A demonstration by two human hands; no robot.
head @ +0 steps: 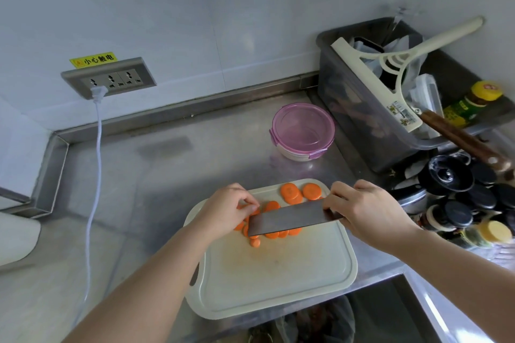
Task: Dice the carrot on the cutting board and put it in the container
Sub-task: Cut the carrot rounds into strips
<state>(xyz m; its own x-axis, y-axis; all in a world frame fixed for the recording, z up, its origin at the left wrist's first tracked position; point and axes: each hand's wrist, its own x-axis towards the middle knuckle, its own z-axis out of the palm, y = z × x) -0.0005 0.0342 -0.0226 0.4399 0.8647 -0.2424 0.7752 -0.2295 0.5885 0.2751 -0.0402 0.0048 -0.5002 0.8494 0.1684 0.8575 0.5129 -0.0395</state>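
Observation:
Orange carrot slices (pixel 289 192) lie scattered on the far half of a cream cutting board (pixel 278 276). My right hand (pixel 367 209) grips a cleaver (pixel 287 218) at its handle end, the wide blade flat-side toward me and standing over the slices. My left hand (pixel 228 210) is at the blade's left tip, fingers curled and pinching slices against the board. Part of the carrot is hidden behind the blade. The round container (pixel 302 131) with a pink clip-on lid sits shut on the steel counter behind the board.
A grey bin (pixel 351 108) with a cream squeegee (pixel 390 64) stands at the back right. Jars and black-lidded bottles (pixel 459 198) crowd the right side. A white cable (pixel 96 164) hangs from the wall socket (pixel 108 79) at left. A sink (pixel 390 315) opens at the front right.

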